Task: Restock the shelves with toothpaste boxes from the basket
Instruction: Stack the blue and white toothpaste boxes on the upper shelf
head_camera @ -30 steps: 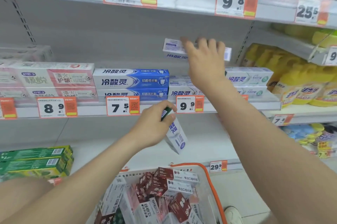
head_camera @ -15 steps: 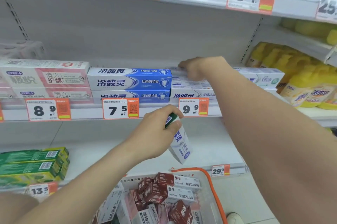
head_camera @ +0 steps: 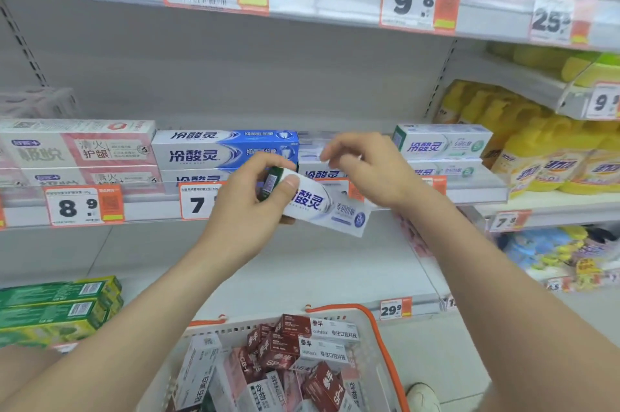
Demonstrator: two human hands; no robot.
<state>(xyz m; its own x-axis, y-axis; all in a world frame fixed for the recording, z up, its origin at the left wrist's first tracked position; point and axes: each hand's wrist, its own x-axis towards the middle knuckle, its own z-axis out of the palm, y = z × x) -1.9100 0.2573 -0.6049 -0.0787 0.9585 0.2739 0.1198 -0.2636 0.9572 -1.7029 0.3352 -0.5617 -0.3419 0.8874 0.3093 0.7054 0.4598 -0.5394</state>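
- Left hand (head_camera: 248, 210): fingers and thumb curled around the green-capped end of a white toothpaste box (head_camera: 323, 206); thumb lies across the box's printed face.
- Box attitude: tilted, running right and slightly down from the left hand; its free end hangs in the air in front of the middle shelf (head_camera: 147, 208), not resting on anything.
- Right hand (head_camera: 367, 171): fingers loosely curled, nothing gripped; it sits just above and behind the box's free half. Whether it touches the box cannot be told.
- Behind both hands, on the middle shelf: stacked blue boxes (head_camera: 214, 149) left of centre, white-and-green boxes (head_camera: 443, 143) to the right, pink-and-white boxes (head_camera: 77, 149) at far left.
- Below, between the forearms: basket (head_camera: 384, 344) with an orange rim, holding a jumble of dark red boxes (head_camera: 288, 341) and white ones.
- Lower shelf, far left: green boxes (head_camera: 57, 307) stacked flat.
- Right bay: yellow bottles (head_camera: 553, 156).
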